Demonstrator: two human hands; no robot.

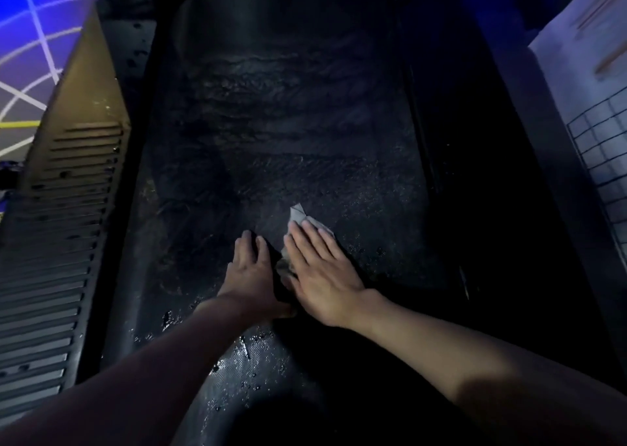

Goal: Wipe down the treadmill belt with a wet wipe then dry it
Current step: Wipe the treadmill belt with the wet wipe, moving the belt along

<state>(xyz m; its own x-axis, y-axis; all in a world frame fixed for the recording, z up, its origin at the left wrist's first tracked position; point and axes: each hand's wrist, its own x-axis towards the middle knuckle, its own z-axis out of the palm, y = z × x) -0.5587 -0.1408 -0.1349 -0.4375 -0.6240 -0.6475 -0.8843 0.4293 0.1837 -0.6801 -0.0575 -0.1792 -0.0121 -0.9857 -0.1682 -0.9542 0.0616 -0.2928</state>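
Left hand [252, 269] palm down, right hand [324, 276] flat — fingers [305, 242] extended, arms outstretched.

Wipe [298, 215] mostly hidden under right hand [319, 269]; belt [271, 123] far end lost in dark.

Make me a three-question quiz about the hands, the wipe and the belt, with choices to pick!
1. Where is the wipe?
A. under the right hand
B. on the left side rail
C. on the floor

2. How many hands touch the belt?
A. none
B. one
C. two

3. How does the belt look near the arms?
A. dusty and dry
B. wet with droplets
C. covered by a towel

Answers: 1 A, its corner pokes out past the fingertips. 2 C, the left hand lies flat beside the right. 3 B, shiny drops glint there.
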